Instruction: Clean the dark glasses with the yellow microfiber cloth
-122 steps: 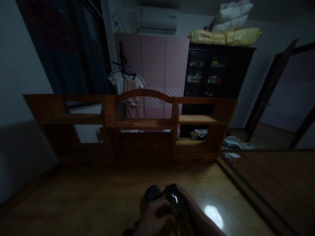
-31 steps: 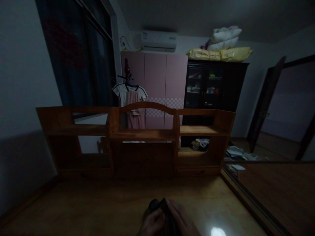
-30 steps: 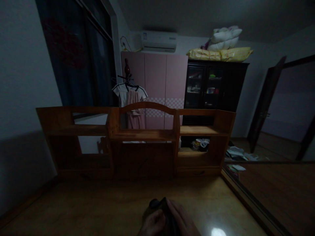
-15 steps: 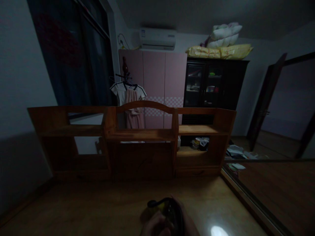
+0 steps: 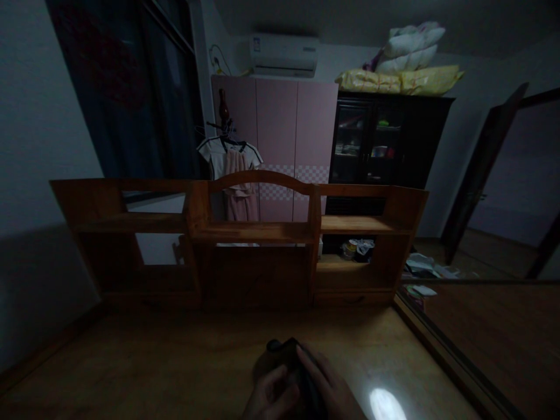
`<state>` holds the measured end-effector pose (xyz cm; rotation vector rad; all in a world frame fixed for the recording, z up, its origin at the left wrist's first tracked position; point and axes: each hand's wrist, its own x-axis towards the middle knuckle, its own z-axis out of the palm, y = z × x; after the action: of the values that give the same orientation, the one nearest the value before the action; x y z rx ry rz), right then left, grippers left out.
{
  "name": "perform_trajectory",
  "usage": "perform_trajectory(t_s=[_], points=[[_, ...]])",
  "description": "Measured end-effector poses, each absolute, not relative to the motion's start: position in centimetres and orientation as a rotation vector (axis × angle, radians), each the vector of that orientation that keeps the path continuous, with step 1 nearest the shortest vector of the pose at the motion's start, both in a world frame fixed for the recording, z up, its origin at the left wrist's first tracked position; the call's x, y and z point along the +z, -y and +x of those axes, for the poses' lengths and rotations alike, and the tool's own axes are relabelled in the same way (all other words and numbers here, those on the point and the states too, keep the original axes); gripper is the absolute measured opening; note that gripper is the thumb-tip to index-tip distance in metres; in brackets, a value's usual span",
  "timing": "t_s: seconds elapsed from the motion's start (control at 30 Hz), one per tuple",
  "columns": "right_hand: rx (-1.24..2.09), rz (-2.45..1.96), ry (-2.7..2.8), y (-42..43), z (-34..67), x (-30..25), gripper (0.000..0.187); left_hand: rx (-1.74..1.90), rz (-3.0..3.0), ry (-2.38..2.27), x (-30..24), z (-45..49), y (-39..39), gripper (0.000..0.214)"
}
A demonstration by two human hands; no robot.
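Observation:
Low in the middle of the head view is a small dark pouch-like object with a rounded black loop at its upper left corner. Dim light hides its exact kind. My right hand is wrapped along its right side, fingers lying over the top edge. On the near left side, my left hand has its thumb and fingers curled against it. The object is held over the wooden desktop, and its lower part is hidden by my hands.
A wooden shelf unit stands along the desk's far edge. A bright round reflection lies on the desktop at right. Behind are hanging clothes, a pink wardrobe and a dark cabinet. A raised ledge borders the right side.
The dark object was tilted with a yellowish inside showing; now its top looks folded over and the yellow is hidden. My right fingers have come over its top. The view has shifted slightly.

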<state>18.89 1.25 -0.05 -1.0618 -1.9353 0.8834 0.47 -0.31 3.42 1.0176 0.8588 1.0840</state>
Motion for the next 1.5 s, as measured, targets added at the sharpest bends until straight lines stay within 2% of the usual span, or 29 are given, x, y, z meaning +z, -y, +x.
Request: perform_trajectory(t_s=[0.1, 0.2, 0.27, 0.33, 0.4, 0.43, 0.47, 0.6, 0.77, 0.9, 1.03, 1.17, 1.3, 1.5], points=[[1.073, -1.028, 1.724, -1.9, 18.3, -0.2, 0.076, 1.042, 1.065, -0.824, 2.7, 0.1, -0.1, 0.058], [1.353, -0.992, 1.539, -2.4, 17.0, -0.3, 0.055, 1.017, 1.245, -0.786, 1.8, -0.1, -0.2, 0.053], [1.510, -0.937, 1.426, -2.1, 16.3, 0.1, 0.055, 1.038, 1.385, -0.827, 1.2, -0.2, -0.1, 0.046], [1.583, -0.855, 1.331, -1.1, 16.1, 1.0, 0.067, 1.086, 1.522, -0.897, 0.6, -0.2, 0.1, 0.037], [1.607, -0.722, 1.263, 0.1, 16.5, 2.3, 0.095, 1.129, 1.675, -0.958, 0.1, -0.3, 0.2, 0.029], [1.633, -0.667, 1.243, 0.5, 16.8, 3.0, 0.104, 1.155, 1.761, -0.977, -0.1, -0.4, 0.2, 0.026], [1.673, -0.631, 1.221, 0.9, 17.1, 3.7, 0.103, 1.183, 1.859, -0.981, -0.2, -0.4, 0.2, 0.024], [1.640, -0.682, 1.158, 1.2, 17.7, 5.6, 0.067, 1.265, 2.351, -0.829, -0.4, -0.5, -0.1, 0.021], [1.508, -0.916, 1.190, 0.7, 17.3, 6.0, 0.039, 1.297, 2.898, -0.615, 0.2, -0.5, -0.2, 0.021], [1.473, -1.097, 1.211, 0.9, 16.8, 5.7, 0.035, 1.359, 3.038, -0.581, 1.5, -0.4, 0.1, 0.029], [1.537, -1.053, 1.076, 1.2, 16.4, 5.4, 0.025, 1.506, 3.037, -0.626, 1.9, -0.3, 0.3, 0.027], [1.628, -0.967, 0.923, 1.5, 16.1, 5.3, 0.031, 1.591, 2.976, -0.702, 1.5, 0.1, 0.2, 0.030], [1.682, -0.904, 0.787, 1.6, 15.9, 5.5, 0.047, 1.642, 2.993, -0.739, 1.3, 0.5, 0.3, 0.040], [1.681, -0.871, 0.689, 1.7, 16.4, 5.8, 0.047, 1.826, 2.946, -0.771, 1.7, 1.2, 0.6, 0.044]])
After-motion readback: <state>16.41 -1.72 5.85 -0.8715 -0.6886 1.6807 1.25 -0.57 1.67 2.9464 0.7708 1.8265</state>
